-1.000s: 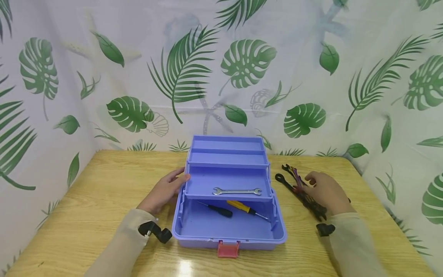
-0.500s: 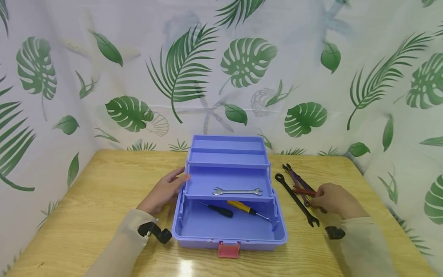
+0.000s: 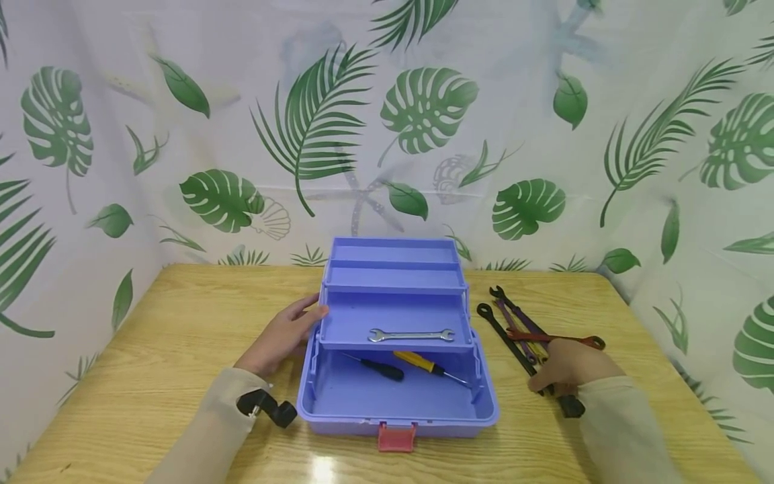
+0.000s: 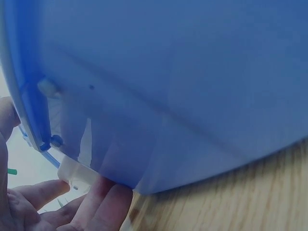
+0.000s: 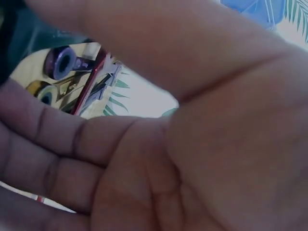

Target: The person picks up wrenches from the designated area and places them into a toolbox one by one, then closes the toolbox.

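A blue-purple toolbox [image 3: 398,425] stands unfolded on the table, its stepped trays raised at the back. My left hand [image 3: 284,339] holds its left side, thumb at the tray edge; in the left wrist view, fingertips [image 4: 115,204] touch the outer wall. A silver open-end wrench [image 3: 411,335] lies in the lower tray. In the bottom lie a black-handled screwdriver [image 3: 383,369] and a yellow-handled one [image 3: 417,361]. To the right, my right hand [image 3: 577,366] pinches the near end of a black wrench [image 3: 502,331], largely covering that end. A red wrench [image 3: 562,337] lies crosswise just beyond the hand.
Purple [image 3: 526,319] and yellow wrenches lie together under the red one, partly hidden by the right hand. The wooden table [image 3: 181,336] meets a leaf-printed cloth [image 3: 387,134] at the back and sides.
My right hand has spread the wrench pile, leaving the red wrench turned crosswise, then moved left and nearer onto the black wrench's end. The left hand and toolbox stay put.
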`<state>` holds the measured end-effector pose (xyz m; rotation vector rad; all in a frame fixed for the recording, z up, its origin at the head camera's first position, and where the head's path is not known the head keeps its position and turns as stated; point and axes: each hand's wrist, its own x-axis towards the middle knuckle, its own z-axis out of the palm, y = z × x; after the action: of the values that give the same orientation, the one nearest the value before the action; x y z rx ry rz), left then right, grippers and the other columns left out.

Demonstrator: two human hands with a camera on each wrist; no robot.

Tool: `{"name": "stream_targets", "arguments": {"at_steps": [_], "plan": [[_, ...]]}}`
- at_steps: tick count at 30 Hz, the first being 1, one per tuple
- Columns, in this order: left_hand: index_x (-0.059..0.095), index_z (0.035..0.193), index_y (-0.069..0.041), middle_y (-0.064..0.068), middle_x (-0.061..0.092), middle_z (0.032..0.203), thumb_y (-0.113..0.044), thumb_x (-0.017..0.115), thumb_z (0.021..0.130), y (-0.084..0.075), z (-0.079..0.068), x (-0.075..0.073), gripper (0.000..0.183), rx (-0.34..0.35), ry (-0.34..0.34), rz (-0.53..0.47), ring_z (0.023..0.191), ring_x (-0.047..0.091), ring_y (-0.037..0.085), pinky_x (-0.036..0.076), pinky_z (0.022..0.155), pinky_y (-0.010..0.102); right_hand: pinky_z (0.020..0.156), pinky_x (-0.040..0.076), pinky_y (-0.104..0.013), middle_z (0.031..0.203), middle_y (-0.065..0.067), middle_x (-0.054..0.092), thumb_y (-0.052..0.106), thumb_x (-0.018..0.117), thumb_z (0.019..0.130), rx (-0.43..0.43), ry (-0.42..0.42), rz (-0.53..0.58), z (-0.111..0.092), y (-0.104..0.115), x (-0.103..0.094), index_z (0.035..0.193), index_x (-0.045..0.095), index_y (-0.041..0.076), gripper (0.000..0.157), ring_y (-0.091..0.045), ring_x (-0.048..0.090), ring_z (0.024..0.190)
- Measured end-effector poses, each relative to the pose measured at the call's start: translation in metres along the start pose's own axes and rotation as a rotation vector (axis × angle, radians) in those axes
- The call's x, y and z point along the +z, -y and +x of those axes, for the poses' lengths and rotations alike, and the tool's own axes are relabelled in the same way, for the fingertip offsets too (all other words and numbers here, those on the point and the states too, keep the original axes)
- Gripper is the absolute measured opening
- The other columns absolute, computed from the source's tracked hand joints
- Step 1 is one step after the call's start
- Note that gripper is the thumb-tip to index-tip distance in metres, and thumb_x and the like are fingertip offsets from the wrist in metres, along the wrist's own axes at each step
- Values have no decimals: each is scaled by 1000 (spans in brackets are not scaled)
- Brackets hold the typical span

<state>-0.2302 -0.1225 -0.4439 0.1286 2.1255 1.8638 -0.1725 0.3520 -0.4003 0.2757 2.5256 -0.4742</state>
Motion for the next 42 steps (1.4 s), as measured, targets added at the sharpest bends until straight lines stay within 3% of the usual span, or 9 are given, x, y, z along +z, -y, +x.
{"name": "stream_targets", "arguments": {"at_steps": [5,10,15,19,22,25,32,36,42], "plan": [[35,162,-14,26,58,141,-52,64,100,0,-1,-1,78,-7,-4,0,110,71,33,62,88,47,50,37,-22,58,3,61,29,84,79,-4,0,-30,1,4,3,73,76,9,23,-8,47,50],[35,161,-14,26,58,142,-51,64,100,1,-1,-1,77,-15,-7,-11,111,71,33,61,89,47,45,33,-19,52,6,47,19,75,80,-37,-24,-37,6,5,2,69,68,7,18,-6,41,45],[36,161,-14,26,58,142,-51,64,101,-1,-2,-1,76,-12,-8,0,112,70,33,61,91,47,43,35,-19,49,6,45,17,72,83,-61,-51,-9,5,5,3,65,63,6,23,-7,41,41],[36,161,-14,26,58,142,-50,63,101,-2,-2,0,75,-11,-6,5,113,70,34,60,92,48,44,42,-24,60,-2,54,27,71,89,-69,-127,-32,1,6,0,79,63,1,28,-13,49,46],[35,161,-14,26,59,141,-50,63,102,-3,-2,0,75,-11,-3,8,113,70,34,60,92,49,51,47,-32,77,-10,60,35,69,93,-84,-189,-72,1,7,-4,97,63,-2,38,-21,56,58],[36,161,-13,26,58,141,-50,63,102,-3,-2,-1,74,-10,-6,12,113,70,34,60,93,49,59,48,-39,90,-14,64,38,68,94,-109,-225,-111,3,9,-5,103,64,-3,42,-25,57,71],[37,160,-13,25,59,139,-49,63,102,-4,-2,-1,73,-8,-8,9,110,70,33,61,91,48,53,38,-32,72,-5,57,30,65,95,-168,-340,-77,6,15,-4,82,60,6,28,-21,51,63],[37,160,-13,25,60,137,-48,64,102,-4,-1,0,73,-6,-10,-3,108,71,31,61,89,46,48,33,-28,58,2,51,27,67,96,-191,-450,-50,5,15,-3,67,60,11,33,-16,46,55],[38,160,-14,25,59,138,-51,64,101,-3,0,-1,75,-4,-8,11,111,71,32,60,92,47,48,37,-29,62,-1,57,25,70,94,-154,-464,-70,13,8,-2,67,65,9,32,-19,50,57]]}}
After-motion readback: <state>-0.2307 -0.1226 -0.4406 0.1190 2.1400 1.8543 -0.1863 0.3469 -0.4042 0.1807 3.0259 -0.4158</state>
